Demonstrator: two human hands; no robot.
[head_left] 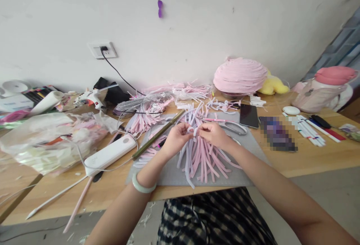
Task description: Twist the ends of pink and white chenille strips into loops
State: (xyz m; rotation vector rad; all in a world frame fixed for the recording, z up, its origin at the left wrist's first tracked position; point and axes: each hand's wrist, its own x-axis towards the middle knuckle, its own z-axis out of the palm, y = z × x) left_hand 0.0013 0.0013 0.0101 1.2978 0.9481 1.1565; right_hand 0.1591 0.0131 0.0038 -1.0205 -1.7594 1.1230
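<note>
My left hand (176, 138) and my right hand (213, 134) meet over a grey mat (242, 170), both pinching a pale pipe cleaner loop (192, 130) between their fingertips. Under them lies a fanned bunch of pink and lilac pipe cleaners (202, 158). A pale bangle (142, 187) sits on my left wrist. Scissors (233, 127) lie just right of my right hand. A green stick (157, 136) runs diagonally at the left edge of the mat.
A white power bank (109, 155) with cable lies at left, beside a plastic bag (47, 140) of scraps. A glue gun (94, 96), a phone (248, 115), a pink coil (239, 76), pens (309, 128) and a pink-lidded bottle (326, 89) crowd the wooden table (309, 158).
</note>
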